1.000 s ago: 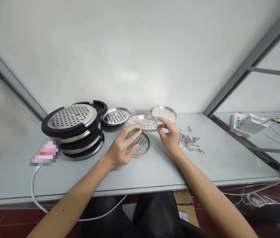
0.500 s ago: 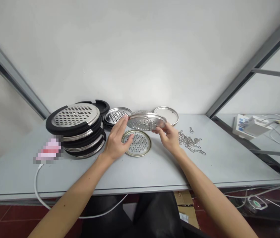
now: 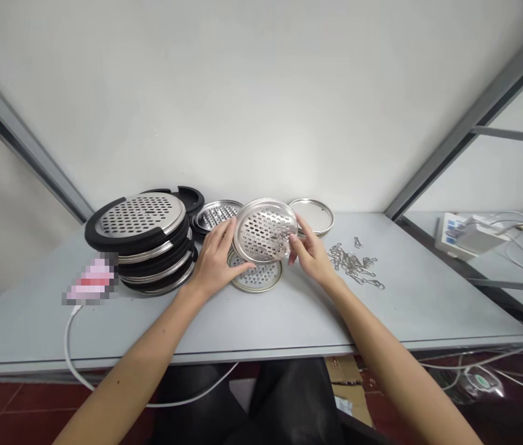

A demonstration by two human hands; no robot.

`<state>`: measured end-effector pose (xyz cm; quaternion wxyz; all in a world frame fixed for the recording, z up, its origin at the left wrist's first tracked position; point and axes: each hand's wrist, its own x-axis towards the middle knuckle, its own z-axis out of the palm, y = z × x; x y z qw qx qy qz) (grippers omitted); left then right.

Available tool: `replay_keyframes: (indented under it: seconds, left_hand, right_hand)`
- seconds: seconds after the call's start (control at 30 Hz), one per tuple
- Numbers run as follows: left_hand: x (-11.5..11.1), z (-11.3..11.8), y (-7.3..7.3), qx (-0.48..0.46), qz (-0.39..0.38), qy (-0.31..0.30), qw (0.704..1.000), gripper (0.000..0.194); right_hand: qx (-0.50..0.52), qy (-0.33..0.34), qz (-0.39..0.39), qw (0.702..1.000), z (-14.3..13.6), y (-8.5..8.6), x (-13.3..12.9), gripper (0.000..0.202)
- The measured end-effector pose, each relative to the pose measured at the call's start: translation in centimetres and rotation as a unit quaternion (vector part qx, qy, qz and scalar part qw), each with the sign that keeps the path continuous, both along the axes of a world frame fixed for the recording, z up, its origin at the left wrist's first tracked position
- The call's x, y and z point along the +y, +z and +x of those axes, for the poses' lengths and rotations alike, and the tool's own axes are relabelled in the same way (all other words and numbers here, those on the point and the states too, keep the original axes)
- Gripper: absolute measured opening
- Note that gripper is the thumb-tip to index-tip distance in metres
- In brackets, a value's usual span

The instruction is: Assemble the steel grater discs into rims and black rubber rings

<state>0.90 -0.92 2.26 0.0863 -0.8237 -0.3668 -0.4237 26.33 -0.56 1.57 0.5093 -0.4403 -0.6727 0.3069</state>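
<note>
Tilting with its face toward the camera, the disc [image 3: 263, 230] is held above the table [image 3: 289, 327], pinched at its right side by the right hand [image 3: 312, 252]: the thumb is laid on the perforated face near the rim, and the other fingers are set along and behind the edge. The left hand [image 3: 212, 259] is spread wide, with its fingertips at the left rim and its thumb at the lower rim; whether any weight is borne by it cannot be told. Beneath the disc and beside the left thumb, another perforated disc, the lower disc [image 3: 257, 282], is laid flat and partly covered from view. Just beyond the left fingertips, the small pile [image 3: 217, 213] of raised-hole discs is partly hidden by the hand. Well to the left of those fingers, black rings and metal discs are stacked in the tall stack [image 3: 143, 238], with black rings [image 3: 191, 199] placed behind it. Beyond the right fingertips, the plain discs [image 3: 314, 216] are piled near the wall [image 3: 261, 111]. To the right of the right fingers, loose metal clips [image 3: 354, 266] are scattered, one [image 3: 357, 242] being set apart from the rest.
</note>
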Motion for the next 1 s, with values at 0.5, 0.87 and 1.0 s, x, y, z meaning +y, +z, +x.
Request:
replay_keyframes:
  seconds: [0.5,0.87,1.0]
  left_hand:
    - [-0.5,-0.1,0.2,-0.060,-0.123,-0.019,0.990,0.110]
    - [-1.5,-0.2,0.6,-0.063,-0.157,-0.009,0.986,0.092]
    - [-2.1,-0.5,0.2,-0.040,-0.188,-0.001,0.981,0.091]
  right_hand:
    - [-0.072,0.095,-0.006,0.993,1.8,0.4,0.2,0.087]
    - [-0.147,0.130,0.029,0.980,2.0,0.5,0.2,0.097]
    - [-0.181,0.147,0.029,0.972,2.1,0.1,0.4,0.094]
